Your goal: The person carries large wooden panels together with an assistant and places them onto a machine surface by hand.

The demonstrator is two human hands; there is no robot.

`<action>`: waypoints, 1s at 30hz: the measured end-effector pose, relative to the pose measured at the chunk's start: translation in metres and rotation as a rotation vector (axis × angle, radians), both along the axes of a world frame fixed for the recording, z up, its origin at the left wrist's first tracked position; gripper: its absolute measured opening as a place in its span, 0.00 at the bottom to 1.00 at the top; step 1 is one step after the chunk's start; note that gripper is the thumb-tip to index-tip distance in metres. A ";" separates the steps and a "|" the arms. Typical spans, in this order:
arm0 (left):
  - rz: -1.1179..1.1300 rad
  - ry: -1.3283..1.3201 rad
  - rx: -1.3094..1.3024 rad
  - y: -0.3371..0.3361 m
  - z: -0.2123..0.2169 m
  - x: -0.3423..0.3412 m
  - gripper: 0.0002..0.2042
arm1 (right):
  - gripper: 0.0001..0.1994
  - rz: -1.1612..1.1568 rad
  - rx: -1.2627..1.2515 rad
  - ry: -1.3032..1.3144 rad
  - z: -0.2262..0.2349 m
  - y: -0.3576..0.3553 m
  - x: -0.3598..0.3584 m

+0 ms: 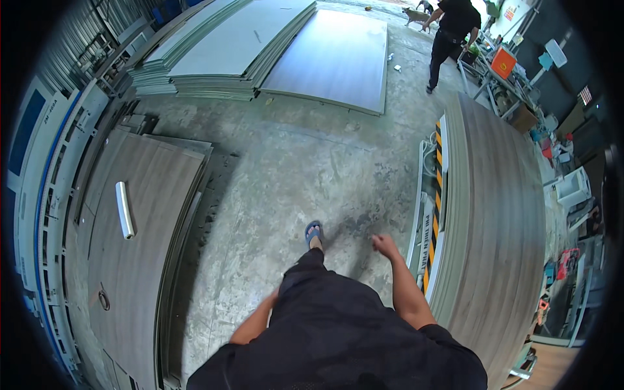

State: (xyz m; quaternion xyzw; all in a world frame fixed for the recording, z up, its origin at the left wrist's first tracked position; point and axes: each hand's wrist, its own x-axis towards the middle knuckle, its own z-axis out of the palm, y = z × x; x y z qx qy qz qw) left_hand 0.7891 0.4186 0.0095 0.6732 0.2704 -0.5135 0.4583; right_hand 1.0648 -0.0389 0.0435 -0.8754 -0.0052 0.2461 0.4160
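Observation:
My right hand (385, 246) hangs ahead of my body over the concrete floor (279, 175), its fingers curled in a loose fist with nothing showing in them. The nearest thing to it is the tall stack of wood-grain boards (504, 240) on my right, which it does not touch. My left hand (273, 297) is down beside my left thigh. Dark clothing hides most of it, so its fingers do not show. One foot in a blue sandal (314, 230) is forward on the floor.
On the left, a low stack of brown boards (140, 175) bears a white roll (124, 210) and a tape ring (103, 299). White panel stacks (224, 39) lie ahead. A black-and-yellow striped edge (439, 195) lines the right stack. Another person (453, 32) stands far right, near a dog (416, 16).

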 end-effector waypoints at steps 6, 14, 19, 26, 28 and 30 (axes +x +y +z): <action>-0.831 0.002 0.652 0.115 0.031 0.304 0.31 | 0.21 -0.223 -0.212 0.619 -0.037 -0.048 -0.005; 0.358 -0.660 -0.074 0.113 0.142 0.663 0.30 | 0.16 -0.580 0.006 0.826 -0.014 0.011 0.116; 0.102 -0.777 0.257 0.180 0.072 0.714 0.27 | 0.13 0.025 0.286 -0.083 -0.066 0.050 0.247; -0.051 0.249 0.277 0.225 0.053 0.731 0.36 | 0.25 0.354 -0.543 0.051 -0.079 0.153 0.779; -0.050 0.084 0.442 0.269 0.054 0.720 0.34 | 0.22 0.227 -0.291 -0.453 -0.015 0.235 0.917; 0.235 -0.044 0.530 0.284 0.068 0.726 0.29 | 0.19 0.256 -0.115 -0.421 0.063 0.308 1.020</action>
